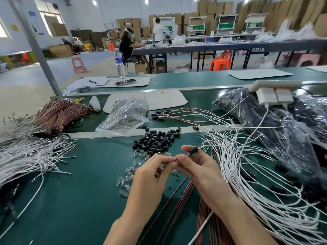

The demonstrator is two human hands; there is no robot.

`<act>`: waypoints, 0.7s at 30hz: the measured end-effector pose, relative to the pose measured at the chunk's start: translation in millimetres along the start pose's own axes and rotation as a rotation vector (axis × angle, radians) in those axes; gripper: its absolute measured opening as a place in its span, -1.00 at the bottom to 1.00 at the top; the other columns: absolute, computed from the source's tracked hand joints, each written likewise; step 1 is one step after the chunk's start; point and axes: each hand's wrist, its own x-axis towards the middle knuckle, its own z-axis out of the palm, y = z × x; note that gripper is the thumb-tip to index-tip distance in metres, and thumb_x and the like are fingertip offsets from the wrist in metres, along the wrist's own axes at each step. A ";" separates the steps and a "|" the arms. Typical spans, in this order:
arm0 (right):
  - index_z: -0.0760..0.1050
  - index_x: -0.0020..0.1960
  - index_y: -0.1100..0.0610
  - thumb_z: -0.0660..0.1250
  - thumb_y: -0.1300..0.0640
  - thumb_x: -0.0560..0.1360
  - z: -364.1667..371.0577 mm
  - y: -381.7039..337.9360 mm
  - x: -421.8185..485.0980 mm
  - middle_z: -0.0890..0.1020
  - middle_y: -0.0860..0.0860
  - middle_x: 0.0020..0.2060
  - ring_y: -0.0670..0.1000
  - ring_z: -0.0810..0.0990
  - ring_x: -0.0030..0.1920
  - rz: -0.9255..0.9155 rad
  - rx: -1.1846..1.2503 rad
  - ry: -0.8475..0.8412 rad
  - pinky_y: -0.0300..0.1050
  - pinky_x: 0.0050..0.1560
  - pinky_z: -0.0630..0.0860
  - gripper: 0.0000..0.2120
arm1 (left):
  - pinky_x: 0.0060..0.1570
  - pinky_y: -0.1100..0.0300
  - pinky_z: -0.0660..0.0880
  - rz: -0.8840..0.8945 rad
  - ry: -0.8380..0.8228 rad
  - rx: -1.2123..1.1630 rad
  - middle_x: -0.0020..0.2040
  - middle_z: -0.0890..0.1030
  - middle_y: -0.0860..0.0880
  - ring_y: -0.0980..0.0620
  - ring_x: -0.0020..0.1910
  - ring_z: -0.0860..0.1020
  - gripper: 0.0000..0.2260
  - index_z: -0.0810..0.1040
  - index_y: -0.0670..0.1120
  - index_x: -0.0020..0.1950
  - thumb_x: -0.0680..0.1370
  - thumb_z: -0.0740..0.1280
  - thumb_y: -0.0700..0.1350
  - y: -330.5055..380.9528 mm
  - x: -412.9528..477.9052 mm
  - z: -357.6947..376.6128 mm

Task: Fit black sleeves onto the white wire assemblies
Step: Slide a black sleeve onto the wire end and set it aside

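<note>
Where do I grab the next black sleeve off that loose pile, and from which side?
Take a stray from the right fringe of the pile of black sleeves, nearest the right hand. Those lie flat on their sides and apart, so come from above and pinch across the round body; the heaped middle would probably be harder to single out.

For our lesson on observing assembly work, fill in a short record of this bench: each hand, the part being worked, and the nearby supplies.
Left hand: pinches the held wire at its near end
Right hand: grips the held wire by its black sleeve
Loose sleeves: piled beyond the hands
Clear bulbs: scattered by the left hand
White wires: heaped at right
</note>
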 end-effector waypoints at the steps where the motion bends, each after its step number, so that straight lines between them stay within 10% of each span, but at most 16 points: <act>1: 0.68 0.03 0.08 0.54 0.13 0.32 -1.1 -0.6 0.4 0.71 0.16 -0.14 0.10 0.73 -0.05 -0.001 0.018 0.011 -0.18 -0.05 0.64 -0.72 | -0.26 0.42 0.45 -0.028 -0.013 -0.043 -0.13 0.65 0.24 0.18 -0.24 0.60 -0.90 0.61 0.23 0.07 0.59 0.35 0.07 0.3 0.0 0.2; 6: 0.60 0.14 0.17 0.52 0.19 0.33 -4.2 -4.1 1.3 0.72 0.20 -0.13 0.11 0.74 -0.11 0.017 0.044 0.041 -0.19 -0.11 0.65 -0.61 | -0.22 0.15 0.61 -0.208 -0.055 -0.247 -0.18 0.69 0.07 0.09 -0.26 0.64 -0.89 0.65 0.19 0.02 0.56 0.35 0.12 1.0 1.5 -0.5; 21: 0.68 0.06 0.08 0.50 0.23 0.30 -5.0 -3.9 5.0 0.72 0.14 -0.15 0.06 0.73 -0.12 -0.009 0.073 0.063 -0.20 -0.13 0.65 -0.67 | -0.17 0.24 0.61 -0.499 -0.021 -0.670 -0.12 0.73 -0.18 -0.07 -0.17 0.71 -0.78 0.68 -0.12 0.03 0.48 0.41 -0.02 0.7 8.8 -3.1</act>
